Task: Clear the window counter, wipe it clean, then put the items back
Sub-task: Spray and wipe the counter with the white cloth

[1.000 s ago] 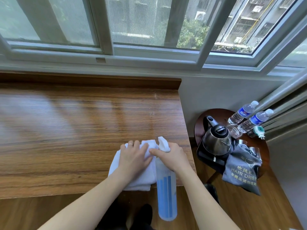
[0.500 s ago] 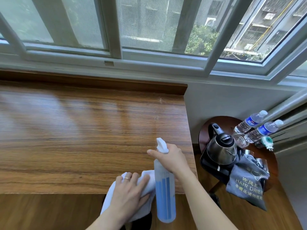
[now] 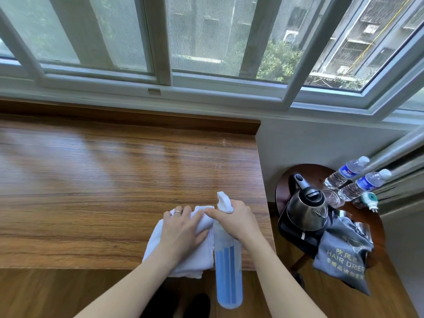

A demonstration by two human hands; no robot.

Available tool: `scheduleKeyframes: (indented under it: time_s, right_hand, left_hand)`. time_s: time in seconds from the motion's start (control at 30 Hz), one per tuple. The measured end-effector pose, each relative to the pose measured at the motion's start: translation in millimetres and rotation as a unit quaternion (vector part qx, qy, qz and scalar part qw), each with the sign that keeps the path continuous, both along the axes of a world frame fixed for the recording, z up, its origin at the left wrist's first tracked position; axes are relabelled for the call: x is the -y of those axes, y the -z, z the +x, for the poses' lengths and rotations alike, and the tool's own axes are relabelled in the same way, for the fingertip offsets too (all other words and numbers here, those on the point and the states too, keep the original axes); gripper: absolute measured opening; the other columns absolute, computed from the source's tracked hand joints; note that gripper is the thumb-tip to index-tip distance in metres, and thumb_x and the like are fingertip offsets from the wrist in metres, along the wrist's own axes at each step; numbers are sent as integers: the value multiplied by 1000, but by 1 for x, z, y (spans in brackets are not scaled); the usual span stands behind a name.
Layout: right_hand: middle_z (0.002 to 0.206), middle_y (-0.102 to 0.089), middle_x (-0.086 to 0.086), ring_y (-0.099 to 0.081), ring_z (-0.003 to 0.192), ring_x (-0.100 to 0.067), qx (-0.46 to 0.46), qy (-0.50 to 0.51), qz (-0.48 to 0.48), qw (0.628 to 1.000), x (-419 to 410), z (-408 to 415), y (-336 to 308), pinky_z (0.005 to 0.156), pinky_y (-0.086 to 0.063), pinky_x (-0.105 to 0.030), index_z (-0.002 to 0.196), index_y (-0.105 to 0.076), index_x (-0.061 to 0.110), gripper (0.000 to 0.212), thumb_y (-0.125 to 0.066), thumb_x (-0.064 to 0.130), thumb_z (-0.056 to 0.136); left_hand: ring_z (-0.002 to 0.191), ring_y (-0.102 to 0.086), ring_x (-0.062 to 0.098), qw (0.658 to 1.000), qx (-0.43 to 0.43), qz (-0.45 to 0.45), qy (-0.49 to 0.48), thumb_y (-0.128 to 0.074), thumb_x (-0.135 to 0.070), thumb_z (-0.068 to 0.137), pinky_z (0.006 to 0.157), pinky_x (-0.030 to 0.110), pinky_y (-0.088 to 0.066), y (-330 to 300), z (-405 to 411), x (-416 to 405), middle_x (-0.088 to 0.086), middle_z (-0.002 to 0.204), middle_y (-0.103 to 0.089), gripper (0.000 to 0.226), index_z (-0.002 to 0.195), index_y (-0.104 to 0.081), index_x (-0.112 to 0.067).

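Observation:
The wooden window counter [image 3: 103, 191] stretches under the window with nothing on it but a white cloth [image 3: 195, 255] near its front right corner. My left hand [image 3: 183, 228] presses flat on the cloth, fingers straight. My right hand [image 3: 236, 220] grips the neck of a spray bottle [image 3: 228, 271] with blue liquid. The bottle hangs down over the counter's front edge, and its white nozzle points toward the window.
A small round side table [image 3: 305, 173] stands right of the counter. It carries a steel kettle [image 3: 306, 207] on a black tray, two water bottles [image 3: 348, 172], a glass, a plug-in device and a grey hair-dryer bag [image 3: 341, 253]. Window frames run along the back.
My left hand pulled the cloth back to the counter's front edge, then pushed it forward onto the counter again. My right hand kept holding the spray bottle in about the same place.

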State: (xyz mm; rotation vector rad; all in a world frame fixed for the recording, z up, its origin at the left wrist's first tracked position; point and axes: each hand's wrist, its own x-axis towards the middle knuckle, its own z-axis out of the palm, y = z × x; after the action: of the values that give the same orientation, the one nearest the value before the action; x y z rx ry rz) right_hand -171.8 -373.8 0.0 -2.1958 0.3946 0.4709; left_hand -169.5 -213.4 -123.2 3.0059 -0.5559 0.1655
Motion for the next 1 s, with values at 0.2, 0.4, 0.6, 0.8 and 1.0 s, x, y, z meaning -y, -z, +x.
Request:
scheduleKeyframes:
  time_s: [0.2, 0.4, 0.6, 0.8, 1.0]
  right_hand:
    - [74, -56, 2, -51, 69, -12, -2, 5, -1, 1000, -1, -3, 5, 64, -40, -30, 81, -61, 11, 44, -71, 54, 80]
    - [77, -62, -1, -57, 72, -15, -1, -9, -17, 1000, -1, -6, 10, 69, -46, -32, 83, -61, 10, 49, -69, 58, 81]
    - [75, -62, 0, -56, 71, -13, 8, -12, -8, 1000, 2, -6, 11, 69, -46, -34, 89, -63, 3, 58, -69, 60, 79]
    - [74, -61, 3, -55, 70, -11, 17, -25, 3, 1000, 6, -1, 4, 67, -44, -31, 86, -64, 8, 49, -70, 56, 82]
    - [73, -59, 3, -53, 68, -10, 13, -30, -8, 999, 1, 16, -6, 65, -42, -29, 86, -63, 7, 51, -69, 58, 81]
  left_hand:
    - [67, -53, 30, 1000, -11, -22, 1, -63, -67, 59, 59, 38, -32, -3, -38, 1, 6, 74, -52, 60, 95, -66, -21]
    - [72, -47, 29, 998, -41, 8, 45, -69, -71, 49, 60, 40, -33, 7, -83, -5, 6, 76, -51, 72, 101, -63, -22]
    - [68, -49, 26, 998, -44, 6, 54, -69, -74, 45, 56, 37, -32, 3, -72, -12, 0, 73, -48, 66, 90, -61, -27]
    - [67, -56, 31, 999, -18, 0, -32, -50, -75, 64, 55, 35, -35, 0, -26, -34, 5, 74, -54, 61, 95, -63, -24]
    - [69, -60, 31, 996, -28, 3, -88, -41, -76, 65, 56, 35, -37, -1, 34, -45, 5, 75, -58, 64, 90, -69, -24]
